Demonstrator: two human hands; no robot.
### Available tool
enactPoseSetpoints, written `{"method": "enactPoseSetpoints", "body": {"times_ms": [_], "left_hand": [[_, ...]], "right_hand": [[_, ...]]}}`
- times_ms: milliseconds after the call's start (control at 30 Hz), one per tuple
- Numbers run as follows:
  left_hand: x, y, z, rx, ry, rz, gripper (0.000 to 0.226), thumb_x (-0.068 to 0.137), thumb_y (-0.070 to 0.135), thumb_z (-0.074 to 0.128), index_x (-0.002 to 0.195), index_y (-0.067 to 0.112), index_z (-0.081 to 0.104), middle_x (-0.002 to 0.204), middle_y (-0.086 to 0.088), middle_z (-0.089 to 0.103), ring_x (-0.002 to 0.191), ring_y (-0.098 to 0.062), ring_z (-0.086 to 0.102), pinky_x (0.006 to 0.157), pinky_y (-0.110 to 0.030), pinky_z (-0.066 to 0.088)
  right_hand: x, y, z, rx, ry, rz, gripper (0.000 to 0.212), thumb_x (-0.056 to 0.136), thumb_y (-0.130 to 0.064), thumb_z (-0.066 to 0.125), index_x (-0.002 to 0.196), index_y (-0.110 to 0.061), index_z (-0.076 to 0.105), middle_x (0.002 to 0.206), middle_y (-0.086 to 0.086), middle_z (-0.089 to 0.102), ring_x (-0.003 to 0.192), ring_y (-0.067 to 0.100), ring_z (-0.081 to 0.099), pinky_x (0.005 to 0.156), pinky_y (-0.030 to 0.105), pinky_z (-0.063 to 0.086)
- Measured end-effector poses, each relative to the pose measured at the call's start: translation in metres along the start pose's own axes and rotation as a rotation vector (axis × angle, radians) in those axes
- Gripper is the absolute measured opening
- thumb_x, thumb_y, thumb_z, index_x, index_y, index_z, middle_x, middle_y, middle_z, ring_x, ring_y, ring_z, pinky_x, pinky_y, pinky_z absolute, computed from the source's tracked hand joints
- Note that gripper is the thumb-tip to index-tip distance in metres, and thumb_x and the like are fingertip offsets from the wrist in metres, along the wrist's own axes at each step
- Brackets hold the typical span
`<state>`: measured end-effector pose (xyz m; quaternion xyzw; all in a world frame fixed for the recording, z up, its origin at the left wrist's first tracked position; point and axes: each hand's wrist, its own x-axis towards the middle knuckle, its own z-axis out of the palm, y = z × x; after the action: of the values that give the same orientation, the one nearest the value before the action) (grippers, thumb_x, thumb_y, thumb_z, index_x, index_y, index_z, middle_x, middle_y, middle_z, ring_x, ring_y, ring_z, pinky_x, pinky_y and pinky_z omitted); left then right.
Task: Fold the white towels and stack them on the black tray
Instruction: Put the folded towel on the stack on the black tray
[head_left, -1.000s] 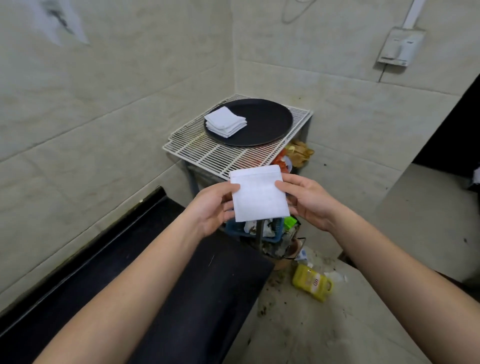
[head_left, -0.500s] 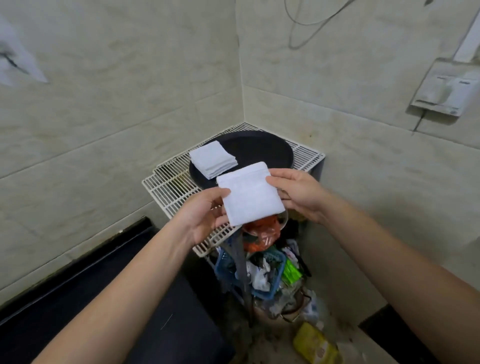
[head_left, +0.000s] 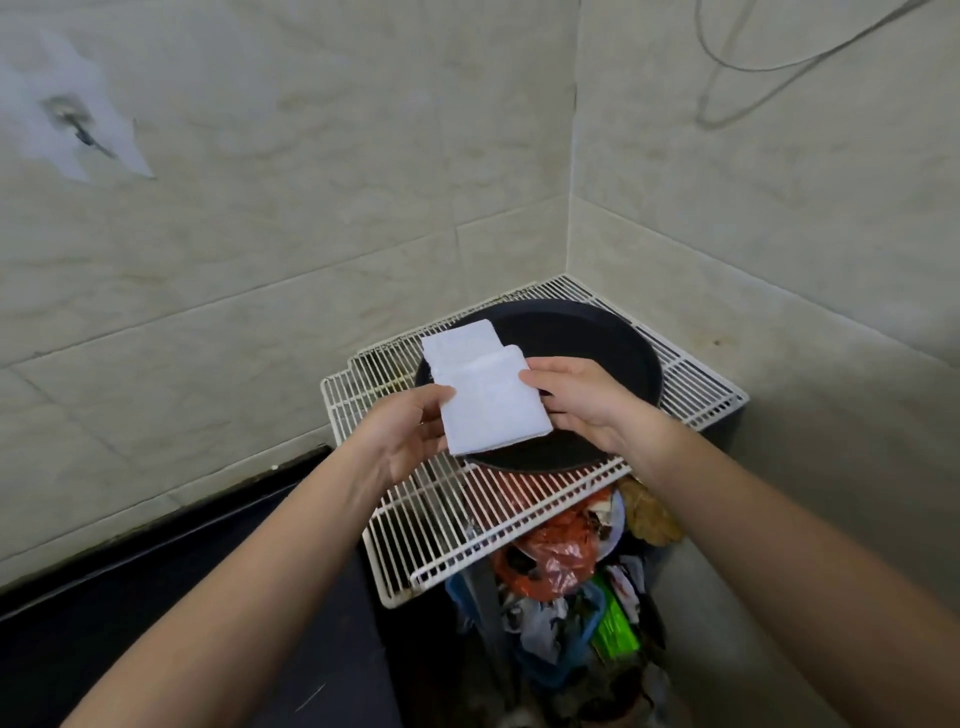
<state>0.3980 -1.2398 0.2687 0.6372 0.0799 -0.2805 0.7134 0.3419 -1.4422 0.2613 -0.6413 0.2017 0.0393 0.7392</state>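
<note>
A folded white towel (head_left: 493, 402) is held between both hands just above the round black tray (head_left: 597, 343). My left hand (head_left: 410, 436) pinches its left edge and my right hand (head_left: 576, 400) pinches its right edge. Behind it, a stack of folded white towels (head_left: 460, 345) lies on the tray's left side, partly hidden by the held towel. The tray sits on a white wire rack (head_left: 467, 514) in the corner of the tiled walls.
Under the rack, a bin area holds plastic bags and rubbish (head_left: 561, 571). A black counter (head_left: 182, 623) runs along the left wall below my left arm. A cable (head_left: 753, 78) hangs on the right wall.
Both hands have carried the folded towel forward from in front of the rack to over the tray, overlapping the stack. The view has closed in on the corner.
</note>
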Motion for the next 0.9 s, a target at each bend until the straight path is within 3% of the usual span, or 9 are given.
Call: {"method": "enactPoseSetpoints", "body": {"times_ms": [133,267,400,567,733,900], "left_hand": [[0.045,0.021,-0.007,-0.025,0.017,0.007,0.017,0.095,0.007,0.055,0.11,0.002,0.062,0.088,-0.007,0.069,0.073,-0.019,0.067,0.05,-0.025,0.054],[0.087,0.033,-0.013,-0.037,0.051,0.025,0.013,0.094,0.003,0.055,0.104,0.003,0.064,0.085,-0.007,0.071,0.075,-0.021,0.069,0.053,-0.028,0.055],[0.115,0.036,-0.016,-0.039,0.055,0.035,0.014,0.093,0.0,0.055,0.101,0.004,0.065,0.086,-0.007,0.073,0.075,-0.021,0.071,0.057,-0.028,0.057],[0.137,0.03,-0.015,-0.054,0.064,0.019,0.024,0.093,0.0,0.057,0.116,0.001,0.064,0.103,-0.012,0.074,0.089,-0.025,0.072,0.069,-0.033,0.059],[0.146,0.028,-0.015,-0.074,0.118,0.064,0.032,0.091,0.001,0.06,0.124,0.0,0.06,0.11,-0.015,0.073,0.087,-0.026,0.07,0.074,-0.037,0.061],[0.149,0.031,-0.014,-0.09,0.177,0.096,0.034,0.09,0.003,0.062,0.124,0.001,0.06,0.11,-0.015,0.073,0.084,-0.027,0.072,0.062,-0.034,0.059]], "right_hand": [[0.056,-0.014,0.007,-0.01,-0.004,0.001,0.027,0.097,-0.016,0.064,0.124,-0.017,0.065,0.112,0.004,0.074,0.103,0.02,0.072,0.089,0.038,0.058],[0.103,-0.025,0.014,-0.061,0.004,-0.002,0.019,0.097,-0.014,0.062,0.114,-0.02,0.069,0.111,0.004,0.075,0.101,0.019,0.072,0.093,0.038,0.056],[0.131,-0.031,0.014,-0.104,0.002,0.009,0.023,0.098,-0.013,0.061,0.12,-0.015,0.068,0.109,0.002,0.074,0.1,0.017,0.071,0.091,0.035,0.056],[0.148,-0.028,0.01,-0.113,0.013,0.039,0.028,0.097,-0.012,0.061,0.125,-0.012,0.067,0.111,0.004,0.074,0.101,0.018,0.071,0.08,0.029,0.056],[0.153,-0.025,0.009,-0.071,0.032,0.042,0.036,0.096,-0.013,0.063,0.132,-0.011,0.061,0.116,0.006,0.071,0.105,0.02,0.069,0.077,0.029,0.056],[0.156,-0.028,0.012,-0.072,0.025,0.033,0.039,0.097,-0.015,0.064,0.135,-0.015,0.058,0.114,0.003,0.07,0.105,0.018,0.068,0.072,0.027,0.055]]}}
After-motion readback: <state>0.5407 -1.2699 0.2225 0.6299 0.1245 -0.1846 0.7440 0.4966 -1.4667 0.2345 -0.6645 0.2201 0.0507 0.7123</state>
